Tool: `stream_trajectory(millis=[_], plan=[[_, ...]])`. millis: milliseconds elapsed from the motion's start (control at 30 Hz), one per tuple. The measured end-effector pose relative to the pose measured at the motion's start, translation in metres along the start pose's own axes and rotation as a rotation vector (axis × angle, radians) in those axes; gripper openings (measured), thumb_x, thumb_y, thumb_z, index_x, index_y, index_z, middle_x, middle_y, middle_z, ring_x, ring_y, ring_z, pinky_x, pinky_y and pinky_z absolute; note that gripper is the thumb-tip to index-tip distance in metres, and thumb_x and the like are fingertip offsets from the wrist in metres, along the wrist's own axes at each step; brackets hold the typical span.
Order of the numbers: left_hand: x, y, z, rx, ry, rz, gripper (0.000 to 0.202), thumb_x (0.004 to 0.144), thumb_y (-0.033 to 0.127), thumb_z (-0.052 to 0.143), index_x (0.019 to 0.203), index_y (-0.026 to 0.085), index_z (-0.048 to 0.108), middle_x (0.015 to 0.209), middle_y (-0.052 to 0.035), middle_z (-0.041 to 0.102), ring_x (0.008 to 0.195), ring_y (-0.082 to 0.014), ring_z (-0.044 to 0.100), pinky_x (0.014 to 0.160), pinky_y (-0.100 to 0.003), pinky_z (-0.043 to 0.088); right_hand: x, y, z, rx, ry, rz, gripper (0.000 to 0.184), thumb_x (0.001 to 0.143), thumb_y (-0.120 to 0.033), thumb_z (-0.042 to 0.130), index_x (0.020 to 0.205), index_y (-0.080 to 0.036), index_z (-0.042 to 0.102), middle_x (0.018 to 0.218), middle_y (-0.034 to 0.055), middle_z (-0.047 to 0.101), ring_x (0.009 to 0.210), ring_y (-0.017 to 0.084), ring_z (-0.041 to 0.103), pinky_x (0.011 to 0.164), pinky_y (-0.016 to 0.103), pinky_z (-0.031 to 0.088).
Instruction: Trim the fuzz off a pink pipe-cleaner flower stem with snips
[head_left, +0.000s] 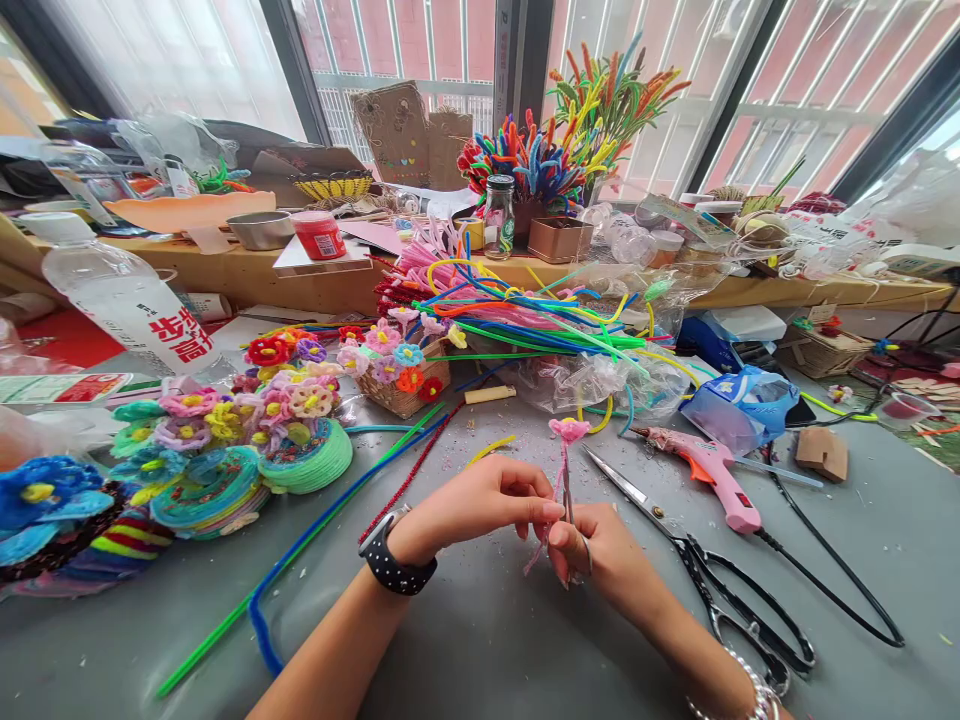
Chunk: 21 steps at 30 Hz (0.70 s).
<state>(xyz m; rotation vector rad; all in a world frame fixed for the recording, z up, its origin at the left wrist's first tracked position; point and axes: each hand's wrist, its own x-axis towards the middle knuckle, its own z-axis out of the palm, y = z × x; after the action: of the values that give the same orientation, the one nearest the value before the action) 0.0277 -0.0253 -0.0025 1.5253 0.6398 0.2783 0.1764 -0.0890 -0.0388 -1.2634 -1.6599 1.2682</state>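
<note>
Close in front of me, my left hand (480, 505), with a watch on its wrist, pinches the pink stem of a small pipe-cleaner flower (568, 430). The flower head is pink with a yellow centre and points upward. My right hand (604, 555) is closed around small scissors (568, 497), a finger through a ring. Their narrow blades point up beside the stem; whether they touch it I cannot tell. A loose pink end hangs below the left fingers. Right of my hands lie large black-handled scissors (630, 487) and a pink glue gun (716, 472).
Finished pipe-cleaner flowers on round bases (307, 455) stand at left, near a tilted plastic bottle (127, 290). Behind lies a heap of pipe cleaners (480, 290). Green pipe cleaners (225, 640) cross the grey table. A blue plastic packet (742, 405) and wooden block (823, 453) lie right.
</note>
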Motion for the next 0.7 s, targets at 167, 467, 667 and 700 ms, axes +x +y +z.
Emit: stream_trajectory(millis=[167,467,667,700], plan=[[-0.0002,0.0005,0.0001,0.029,-0.025,0.004,0.024,0.071,0.035,0.058,0.065,0.012,0.056,0.059,0.0024,0.052,0.057,-0.0073,0.048,0.054,-0.018,0.039,-0.0007,-0.0017,-0.0015,-0.007,-0.057,-0.059,0.071,0.066,-0.075,0.025,0.041,-0.014,0.050,0.044,-0.0011,0.042,0.045,0.009,0.040,0.047,0.021,0.030],[-0.0009,0.0008,-0.0001,0.028,-0.022,-0.009,0.024,0.070,0.036,0.058,0.066,0.012,0.056,0.059,0.0024,0.053,0.056,-0.0076,0.048,0.054,-0.018,0.039,0.0002,-0.0014,-0.0014,-0.002,-0.044,-0.034,0.070,0.064,-0.076,0.028,0.039,-0.014,0.049,0.041,-0.0012,0.041,0.044,0.009,0.040,0.047,0.021,0.030],[-0.0011,0.0019,-0.0002,0.035,-0.014,0.000,0.024,0.071,0.036,0.057,0.065,0.012,0.056,0.059,0.0023,0.053,0.057,-0.0076,0.049,0.054,-0.018,0.039,-0.0005,-0.0038,-0.0025,-0.026,-0.038,0.006,0.070,0.064,-0.076,0.028,0.038,-0.015,0.048,0.039,-0.0013,0.040,0.043,0.009,0.039,0.046,0.021,0.031],[-0.0009,0.0018,-0.0005,0.034,-0.010,-0.001,0.025,0.070,0.036,0.058,0.066,0.012,0.056,0.059,0.0023,0.053,0.057,-0.0077,0.049,0.055,-0.018,0.039,-0.0007,-0.0046,-0.0028,-0.030,-0.054,-0.012,0.071,0.064,-0.077,0.025,0.042,-0.014,0.050,0.043,-0.0003,0.043,0.045,0.009,0.040,0.046,0.021,0.031]])
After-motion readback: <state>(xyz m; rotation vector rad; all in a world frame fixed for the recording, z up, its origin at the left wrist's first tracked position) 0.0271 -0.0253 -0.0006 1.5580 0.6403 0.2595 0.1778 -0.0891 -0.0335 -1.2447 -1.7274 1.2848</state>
